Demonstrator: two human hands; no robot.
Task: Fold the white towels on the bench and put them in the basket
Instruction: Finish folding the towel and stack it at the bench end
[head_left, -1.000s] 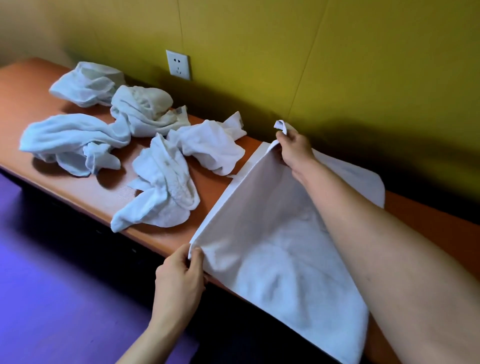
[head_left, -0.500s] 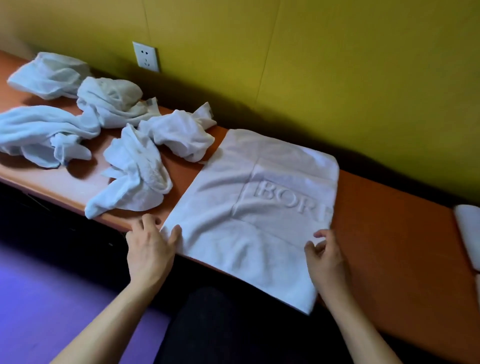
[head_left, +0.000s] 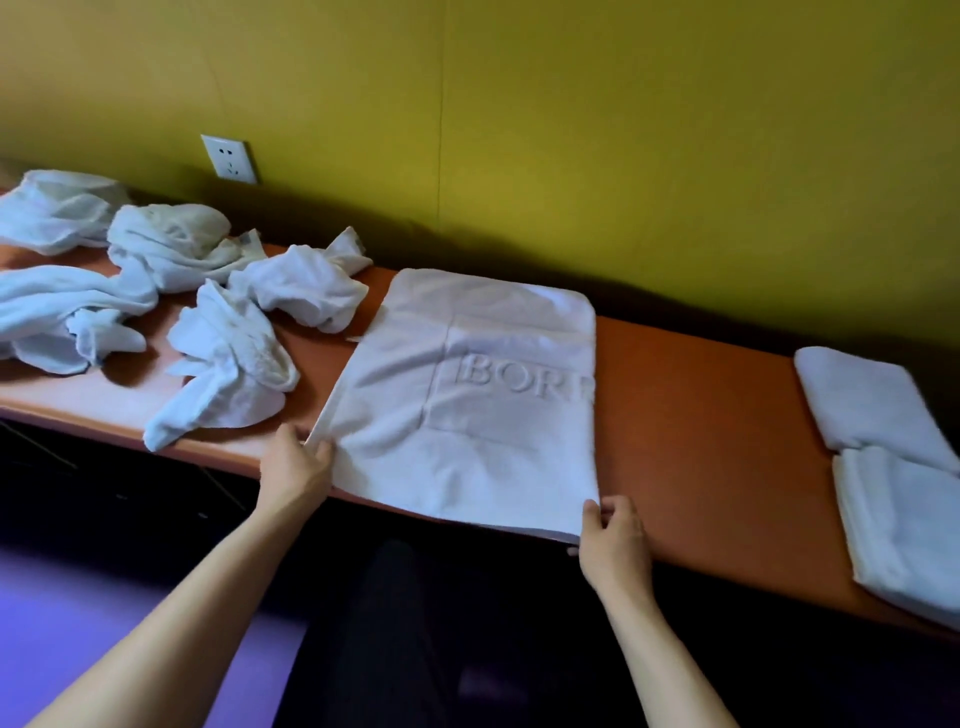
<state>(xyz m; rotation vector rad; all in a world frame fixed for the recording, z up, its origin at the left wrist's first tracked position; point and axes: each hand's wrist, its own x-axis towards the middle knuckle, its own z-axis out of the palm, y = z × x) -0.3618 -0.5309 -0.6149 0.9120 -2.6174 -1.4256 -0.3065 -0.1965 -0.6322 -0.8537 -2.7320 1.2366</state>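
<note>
Two corners of the half-folded towel (head_left: 467, 395) are being pinched: we are gripping left hand (head_left: 296, 467), right hand (head_left: 613, 540). Next fold, we judge, is calling for carrying both away from us.

We see bare tabletop (head_left: 691, 431) between the flat towel (head_left: 467, 405) and the two folded towels (head_left: 893, 467) at the right, wide enough for hands to pass. To the left, crumpled towels (head_left: 223, 358) crowd the surface, the nearest just beside the flat one. The wall (head_left: 571, 130) closes off the far edge; the near edge stands open.
</note>
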